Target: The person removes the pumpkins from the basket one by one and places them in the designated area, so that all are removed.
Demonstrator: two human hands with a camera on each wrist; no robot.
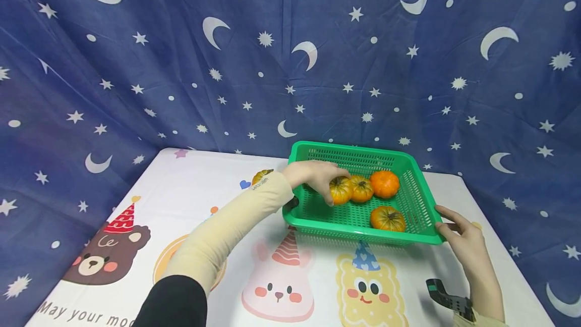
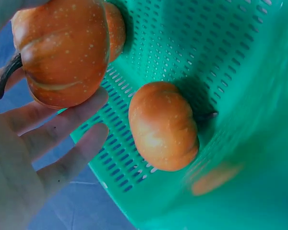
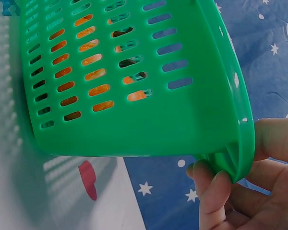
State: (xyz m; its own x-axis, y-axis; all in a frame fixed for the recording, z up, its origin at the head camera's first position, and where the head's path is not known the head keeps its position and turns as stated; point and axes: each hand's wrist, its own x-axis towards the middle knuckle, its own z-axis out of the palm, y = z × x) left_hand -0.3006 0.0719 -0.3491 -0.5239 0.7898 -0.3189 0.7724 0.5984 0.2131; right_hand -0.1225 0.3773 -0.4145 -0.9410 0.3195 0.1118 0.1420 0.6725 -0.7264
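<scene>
Held pumpkin [image 1: 342, 192], one: inside the green basket [image 1: 354, 230], toward its left end; ridged, speckled rind, dark curved stem; I judge it firm and fairly light, the smooth rind perhaps slippery, the stem likeliest to snap; best taken round its widest ribs, thumb opposite fingers, the stem spared.

Left hand [image 1: 317, 173]: over the basket's left end, thumb and fingers curled round that pumpkin; from my wrist view two fingers lie straighter beneath it.

Green basket: perforated, apparently light, slightly flexible plastic; best held by its rim.

Right hand [image 1: 468, 241]: at the basket's right front corner, fingers and thumb pinching the rim.

Middle pumpkin [image 1: 362, 189]: in the basket, just beside the held one; redder pumpkin [image 1: 385, 184]: right of that, toward the basket's back; front pumpkin [image 1: 388, 219]: near the basket's front wall.

Outlying pumpkin [image 1: 259, 176]: left of the basket, on the printed tablecloth [image 1: 327, 276], partly hidden by the cream sleeve [image 1: 236, 231].

Starry curtain [image 1: 254, 90]: behind the basket.

Unclear to me: whether the held pumpkin's base touches the basket floor; an orange blur by the basket wall in the left wrist view; contents behind the slots in the right wrist view, only slivers.
</scene>
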